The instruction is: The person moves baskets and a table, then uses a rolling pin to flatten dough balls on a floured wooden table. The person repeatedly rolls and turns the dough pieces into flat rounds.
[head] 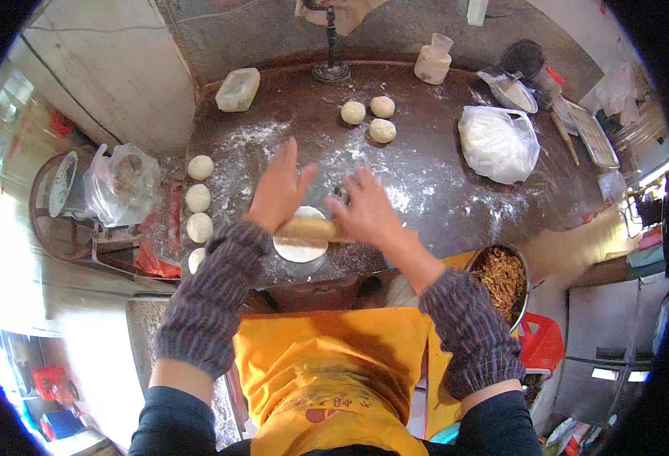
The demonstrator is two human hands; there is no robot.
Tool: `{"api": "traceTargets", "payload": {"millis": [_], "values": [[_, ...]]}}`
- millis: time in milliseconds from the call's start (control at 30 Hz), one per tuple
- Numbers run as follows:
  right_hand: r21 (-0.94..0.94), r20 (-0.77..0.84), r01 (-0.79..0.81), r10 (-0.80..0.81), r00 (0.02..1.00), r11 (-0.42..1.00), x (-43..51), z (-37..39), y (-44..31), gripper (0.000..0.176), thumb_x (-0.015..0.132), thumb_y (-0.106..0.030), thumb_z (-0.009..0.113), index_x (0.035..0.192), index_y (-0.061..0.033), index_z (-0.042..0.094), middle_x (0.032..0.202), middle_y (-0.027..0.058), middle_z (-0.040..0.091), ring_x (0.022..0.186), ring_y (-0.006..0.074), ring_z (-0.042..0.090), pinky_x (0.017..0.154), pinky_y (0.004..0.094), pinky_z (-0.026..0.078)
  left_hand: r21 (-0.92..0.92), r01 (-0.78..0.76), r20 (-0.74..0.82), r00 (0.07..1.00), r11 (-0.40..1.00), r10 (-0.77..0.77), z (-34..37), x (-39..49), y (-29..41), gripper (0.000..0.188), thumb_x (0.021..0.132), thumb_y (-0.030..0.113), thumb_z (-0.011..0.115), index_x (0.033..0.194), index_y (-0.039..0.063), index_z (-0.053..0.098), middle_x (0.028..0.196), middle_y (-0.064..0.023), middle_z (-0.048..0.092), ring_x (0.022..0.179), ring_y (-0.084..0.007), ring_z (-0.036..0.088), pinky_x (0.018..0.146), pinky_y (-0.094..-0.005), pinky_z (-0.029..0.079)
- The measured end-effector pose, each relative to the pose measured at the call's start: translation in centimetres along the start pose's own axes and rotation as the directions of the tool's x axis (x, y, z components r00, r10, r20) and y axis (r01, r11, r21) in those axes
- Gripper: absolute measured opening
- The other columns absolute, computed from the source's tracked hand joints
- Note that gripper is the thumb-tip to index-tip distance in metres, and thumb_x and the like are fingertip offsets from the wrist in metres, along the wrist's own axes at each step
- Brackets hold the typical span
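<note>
A wooden rolling pin (309, 229) lies across a flattened round of white dough (300, 254) near the table's front edge. My left hand (279, 185) is stretched forward over the pin's left end, palm down, thumb apart from the fingers. Over the right end reaches my right hand (367, 206), its fingers spread and slightly blurred. Neither hand has its fingers wrapped around the pin; whether the palms press on it is hidden. Several dough balls (198, 198) stand in a row along the table's left edge. Three more dough balls (382, 130) sit beyond my hands.
Flour dusts the dark table (431, 228). A plastic bag (498, 144) of pale contents rests at right, near a thin wooden stick (565, 138). Behind stand a plastic box (237, 90) and a white jar (432, 64). A bowl of brown filling (500, 282) is by my right forearm.
</note>
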State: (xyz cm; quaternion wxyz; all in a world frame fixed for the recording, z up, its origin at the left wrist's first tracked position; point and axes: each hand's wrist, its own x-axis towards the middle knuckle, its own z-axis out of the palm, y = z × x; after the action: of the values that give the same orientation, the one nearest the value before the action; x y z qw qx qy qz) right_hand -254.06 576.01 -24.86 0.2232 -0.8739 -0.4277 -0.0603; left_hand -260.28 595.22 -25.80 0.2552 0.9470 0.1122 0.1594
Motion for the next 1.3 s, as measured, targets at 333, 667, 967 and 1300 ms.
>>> {"api": "traceTargets", "payload": {"millis": [333, 667, 967, 1300], "values": [[0.171, 0.139, 0.239, -0.264, 0.954, 0.956, -8.5, -1.6, -2.5, 0.039, 0.074, -0.018, 0.075, 0.108, -0.0029, 0.061, 0.096, 0.0123, 0.057, 0.094, 0.0323, 0.055, 0.082, 0.0427, 0.046, -0.072, -0.058, 0.276, 0.958, 0.996, 0.076, -1.9, -5.3, -0.3, 0.029, 0.075, 0.023, 0.073, 0.093, 0.001, 0.071, 0.089, -0.0184, 0.067, 0.086, -0.0363, 0.066, 0.076, -0.0437, 0.052], [0.284, 0.341, 0.047, -0.147, 0.929, 0.958, -9.7, -1.5, -5.4, 0.052, 0.08, -0.024, 0.075, 0.121, 0.003, 0.056, 0.107, 0.0209, 0.057, 0.105, 0.0376, 0.054, 0.09, 0.0458, 0.047, 0.144, 0.024, 0.071, 0.997, 0.989, -0.034, -4.3, -12.3, 0.5, 0.072, 0.085, 0.04, 0.069, 0.137, -0.004, 0.045, 0.129, -0.0283, 0.055, 0.121, -0.0402, 0.053, 0.099, -0.0462, 0.045], [-0.077, 0.234, -0.115, 0.13, 0.964, 0.99, -4.2, 1.1, -2.3, 0.07, 0.094, -0.047, 0.051, 0.138, 0.0077, 0.045, 0.15, 0.037, 0.025, 0.143, 0.0497, 0.02, 0.112, 0.0641, 0.019, 0.304, 0.005, 0.057, 0.998, 0.953, -0.023, 0.2, -3.8, -0.9, 0.079, 0.099, 0.055, 0.041, 0.149, -0.005, 0.027, 0.152, -0.0347, 0.023, 0.144, -0.047, 0.022, 0.117, -0.0521, 0.02], [0.024, 0.179, -0.125, 0.119, 0.977, 0.992, -1.7, -0.2, -0.6, 0.064, 0.092, -0.046, 0.056, 0.128, 0.0071, 0.054, 0.14, 0.0346, 0.04, 0.134, 0.0507, 0.035, 0.11, 0.057, 0.03, 0.129, 0.019, -0.037, 0.999, 0.991, -0.015, 0.1, -2.4, 0.1, 0.075, 0.097, 0.042, 0.051, 0.144, -0.012, 0.028, 0.146, -0.037, 0.03, 0.137, -0.0484, 0.032, 0.112, -0.0483, 0.032]]}}
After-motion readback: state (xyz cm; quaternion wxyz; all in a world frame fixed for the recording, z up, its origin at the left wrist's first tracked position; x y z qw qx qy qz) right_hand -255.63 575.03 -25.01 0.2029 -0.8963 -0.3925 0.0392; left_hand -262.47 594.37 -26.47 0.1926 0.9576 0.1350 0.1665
